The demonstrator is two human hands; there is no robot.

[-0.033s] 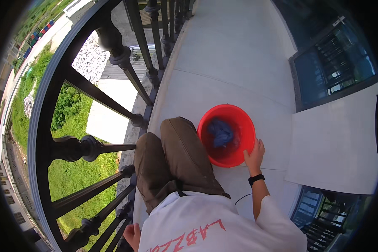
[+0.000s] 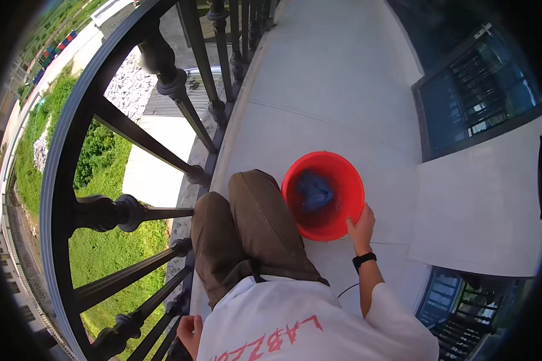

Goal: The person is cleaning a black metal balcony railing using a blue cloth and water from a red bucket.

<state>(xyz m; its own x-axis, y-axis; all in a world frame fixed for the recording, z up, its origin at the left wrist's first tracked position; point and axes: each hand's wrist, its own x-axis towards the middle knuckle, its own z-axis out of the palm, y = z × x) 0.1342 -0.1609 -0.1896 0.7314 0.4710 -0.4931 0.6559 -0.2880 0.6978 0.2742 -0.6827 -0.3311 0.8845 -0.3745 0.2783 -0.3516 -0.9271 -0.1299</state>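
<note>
We gripped the red basin's [image 2: 323, 195] rim with our right hand [image 2: 360, 225] to steady it (blue cloth [image 2: 314, 192] soaking inside); our left hand [image 2: 188, 332] braced low, its grip unclear.

left hand [image 2: 190, 334] half hidden; cloth [image 2: 314, 191] submerged, blurred

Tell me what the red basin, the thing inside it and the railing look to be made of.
Red basin: likely plastic, with a smooth, evenly coloured, slightly glossy thin rim; the right hand grips its edge. Blue cloth inside: soft fabric, crumpled and folded, possibly wet. Railing: dark, turned balusters with a faint sheen, probably painted metal, though painted wood cannot be ruled out.
</note>
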